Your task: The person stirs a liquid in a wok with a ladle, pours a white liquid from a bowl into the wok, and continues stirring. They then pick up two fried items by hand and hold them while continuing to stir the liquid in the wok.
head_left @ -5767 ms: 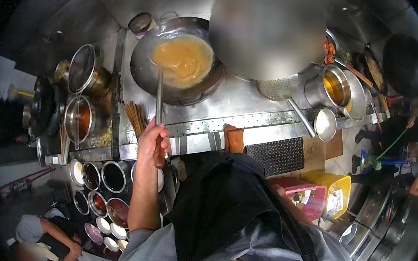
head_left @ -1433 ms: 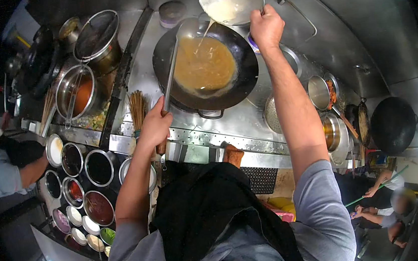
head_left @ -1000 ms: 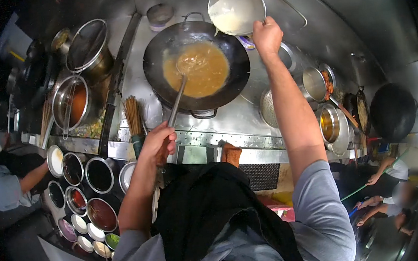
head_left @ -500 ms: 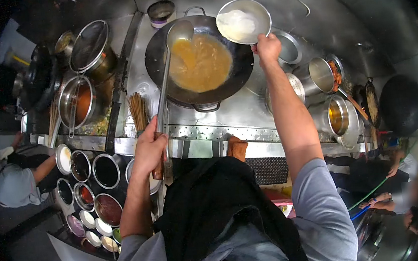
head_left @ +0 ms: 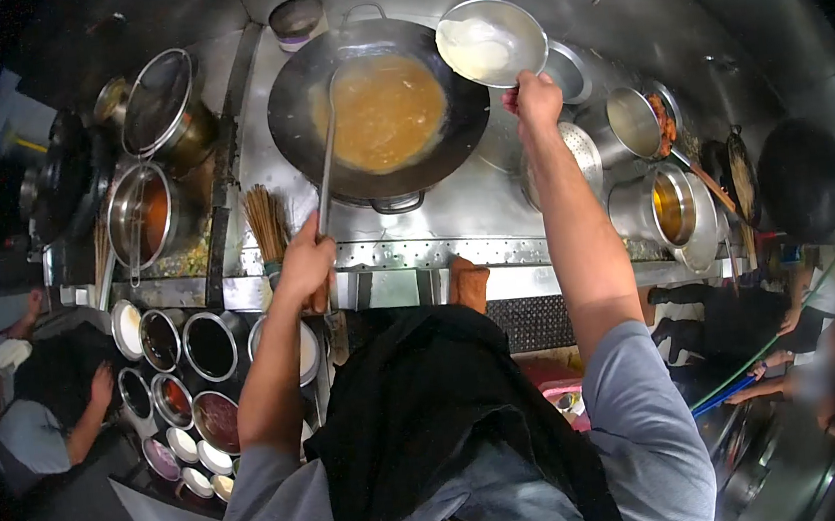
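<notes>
My left hand is closed around the long handle of a metal ladle. The ladle's head is down in the cloudy brown liquid and hidden by it. That liquid fills the middle of a large dark wok. My right hand grips the near edge of a round metal bowl, tilted over the wok's right rim. A thick cream-white mixture lies inside, toward the bowl's left side.
A bamboo brush stands left of the wok, near a sauce pot. Several metal pots, including one with yellow liquid, stand on the right. Sauce tubs sit at lower left. Other people are at both sides.
The ladle's head has gone from above the wok's far left side down into the liquid, as my left hand moved forward. My right hand still holds the bowl up. The view has shifted slightly.
</notes>
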`<state>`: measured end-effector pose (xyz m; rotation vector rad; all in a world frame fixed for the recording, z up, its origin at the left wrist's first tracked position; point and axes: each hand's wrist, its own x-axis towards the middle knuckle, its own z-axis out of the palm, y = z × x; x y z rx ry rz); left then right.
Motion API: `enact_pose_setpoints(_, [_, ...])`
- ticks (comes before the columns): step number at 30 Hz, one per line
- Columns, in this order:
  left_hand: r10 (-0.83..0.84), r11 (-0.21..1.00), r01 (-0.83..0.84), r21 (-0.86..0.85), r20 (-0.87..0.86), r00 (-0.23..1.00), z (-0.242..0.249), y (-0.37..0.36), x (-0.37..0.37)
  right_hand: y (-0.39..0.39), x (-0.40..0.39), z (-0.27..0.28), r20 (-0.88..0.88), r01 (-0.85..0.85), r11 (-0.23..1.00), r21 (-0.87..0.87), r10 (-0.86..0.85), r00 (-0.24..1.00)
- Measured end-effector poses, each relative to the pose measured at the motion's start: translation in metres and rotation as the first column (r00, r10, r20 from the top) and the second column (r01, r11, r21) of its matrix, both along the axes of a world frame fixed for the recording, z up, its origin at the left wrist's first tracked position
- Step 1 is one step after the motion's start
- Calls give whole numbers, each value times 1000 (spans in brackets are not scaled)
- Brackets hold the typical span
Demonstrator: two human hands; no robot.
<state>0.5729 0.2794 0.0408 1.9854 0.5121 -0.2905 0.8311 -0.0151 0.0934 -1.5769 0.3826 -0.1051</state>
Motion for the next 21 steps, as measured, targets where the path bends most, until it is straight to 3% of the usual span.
enact_pose_setpoints(1, [60,929,-99,-356,-120,991,9,-7,-8,-3,-2,0,8,2,1000,-11,-1,1000])
enact_pose_setpoints(2, [55,930,-96,-355,-123,991,9,-9,-14,-5,-4,-2,15,3,1000,-22,-3,1000])
enact_pose_setpoints(3, [100,660,-229,-716,-219,971,10,-10,-21,-8,-6,-3,12,6,1000,-20,-6,1000])
enact_pose_setpoints(4, [98,245,-336,-909,-322,942,13,-12,-24,-10,-7,-5,17,2,1000,1,-2,1000])
enact_pose_setpoints(5, [111,32,-385,-922,-380,919,19,-14,-26,-12,-8,-7,23,-2,1000,22,2,1000])
enact_pose_setpoints(8, [117,-1,-384,-923,-381,917,27,-21,-30,-16,-12,-6,7,-11,1000,5,11,1000])
enact_pose_setpoints(9, [140,132,-352,-927,-334,932,32,-25,-32,-17,-14,-6,7,-11,1000,4,11,1000])
enact_pose_setpoints(10, [140,132,-353,-926,-335,932,37,-28,-32,-17,-15,-4,5,-4,1000,-5,5,1000])
enact_pose_setpoints(12, [228,427,-318,-846,-240,944,43,-32,-34,-16,-18,-3,0,4,1000,-13,-4,1000])
enact_pose_setpoints(13, [228,427,-320,-846,-242,943,42,-31,-34,-16,-18,-3,10,1,1000,-30,0,1000])
enact_pose_setpoints(15, [219,656,-235,-718,-117,969,40,-24,-32,-16,-19,-3,18,-5,999,-47,6,1000])
enact_pose_setpoints(21, [264,767,-193,-612,27,964,43,-10,-19,-7,-28,5,44,-7,999,-50,9,999])
